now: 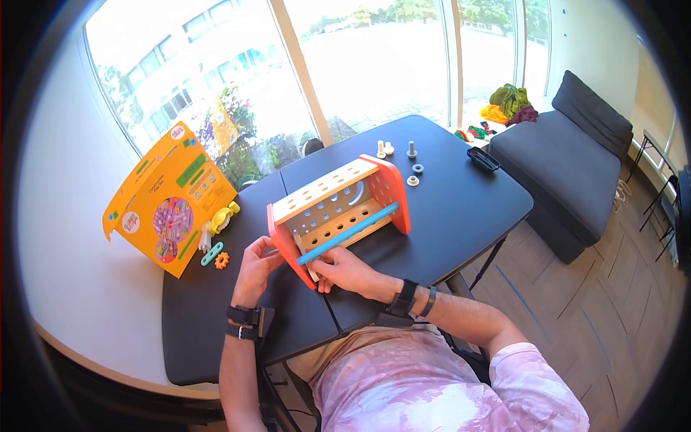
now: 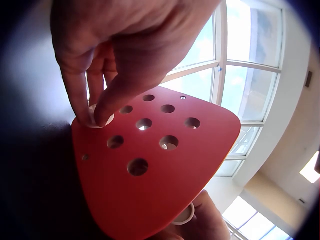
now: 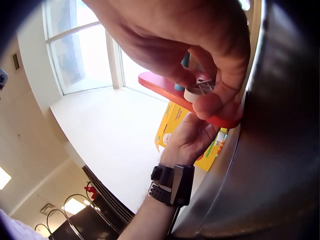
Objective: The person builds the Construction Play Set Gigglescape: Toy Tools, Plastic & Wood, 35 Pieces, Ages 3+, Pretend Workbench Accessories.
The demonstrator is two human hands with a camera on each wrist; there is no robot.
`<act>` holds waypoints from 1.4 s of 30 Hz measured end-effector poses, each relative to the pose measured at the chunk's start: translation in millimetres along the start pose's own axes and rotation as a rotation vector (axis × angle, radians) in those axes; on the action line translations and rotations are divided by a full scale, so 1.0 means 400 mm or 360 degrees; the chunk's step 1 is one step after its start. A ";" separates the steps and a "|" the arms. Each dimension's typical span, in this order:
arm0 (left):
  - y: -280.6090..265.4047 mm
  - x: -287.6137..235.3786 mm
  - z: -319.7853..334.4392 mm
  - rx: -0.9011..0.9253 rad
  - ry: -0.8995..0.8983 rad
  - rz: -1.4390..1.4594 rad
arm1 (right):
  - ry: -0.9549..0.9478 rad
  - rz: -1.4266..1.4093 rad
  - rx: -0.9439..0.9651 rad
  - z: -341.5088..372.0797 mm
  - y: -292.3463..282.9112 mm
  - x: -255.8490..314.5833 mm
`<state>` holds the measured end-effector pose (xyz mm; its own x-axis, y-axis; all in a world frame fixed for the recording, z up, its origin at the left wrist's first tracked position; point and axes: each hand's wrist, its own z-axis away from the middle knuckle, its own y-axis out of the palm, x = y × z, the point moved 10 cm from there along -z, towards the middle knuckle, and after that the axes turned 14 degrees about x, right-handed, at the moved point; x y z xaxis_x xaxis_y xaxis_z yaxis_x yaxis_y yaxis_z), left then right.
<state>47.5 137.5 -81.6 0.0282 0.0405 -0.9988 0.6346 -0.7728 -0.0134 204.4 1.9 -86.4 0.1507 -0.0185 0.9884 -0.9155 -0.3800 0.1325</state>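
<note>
White round piece pinched in right fingers, left fingers pinching too

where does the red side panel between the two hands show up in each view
Head: red panel just left of centre, the toy's left end
Left wrist: red panel, large, across the middle and bottom
Right wrist: red panel, narrow, slanting down rightward from the middle
Shared landmark: left hand, on the panel's outer side
</note>
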 end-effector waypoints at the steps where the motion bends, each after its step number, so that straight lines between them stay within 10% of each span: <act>1: 0.006 -0.008 0.003 -0.0014 -0.0007 -0.0012 | 0.0019 0.0012 -0.0003 0.004 0.006 0.004; 35: 0.025 -0.034 0.009 -0.0014 0.0112 -0.0221 | -0.0046 -0.0012 0.0192 0.022 0.037 0.029; 42: 0.029 -0.017 0.021 -0.0104 -0.0267 -0.0031 | -0.0046 -0.0019 0.0215 0.021 0.040 0.029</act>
<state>48.2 123.0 -75.5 -0.1100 -0.0555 -0.9924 0.6828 -0.7298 -0.0349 194.8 -12.1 -73.3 0.1740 -0.0389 0.9840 -0.8553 -0.5013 0.1314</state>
